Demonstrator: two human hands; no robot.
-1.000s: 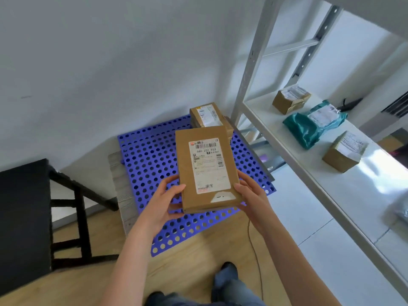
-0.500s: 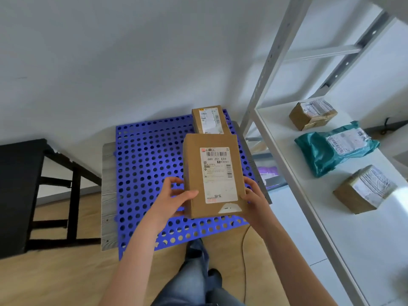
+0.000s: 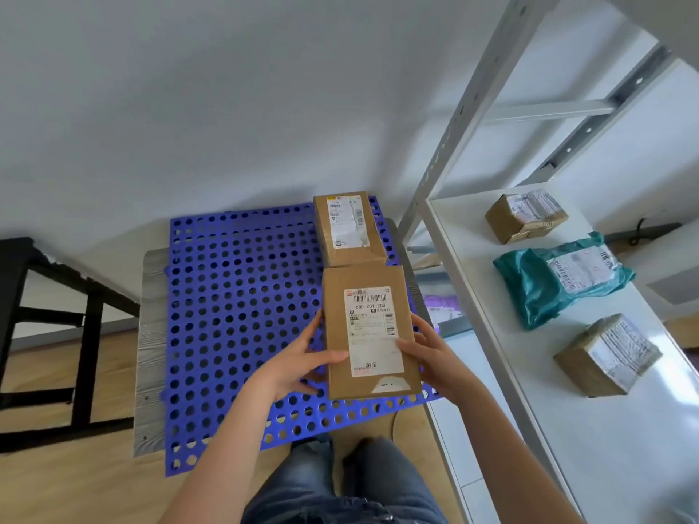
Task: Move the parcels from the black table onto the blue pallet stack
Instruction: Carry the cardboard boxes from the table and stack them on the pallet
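Note:
I hold a flat brown cardboard parcel with a white label between both hands, low over the right side of the blue perforated pallet stack. My left hand grips its left edge and my right hand grips its right edge. A second brown parcel lies on the pallet's far right corner, just beyond the held one. The black table stands at the far left; only its edge and legs show.
A white metal shelf runs along the right with two brown boxes and a teal mailer bag on it. Its grey upright rises beside the pallet. A white wall lies behind, wooden floor below.
I have stepped closer and the parcel in both hands has moved forward and right, down toward the pallet beside the parcel lying there. The table has slid further left in view.

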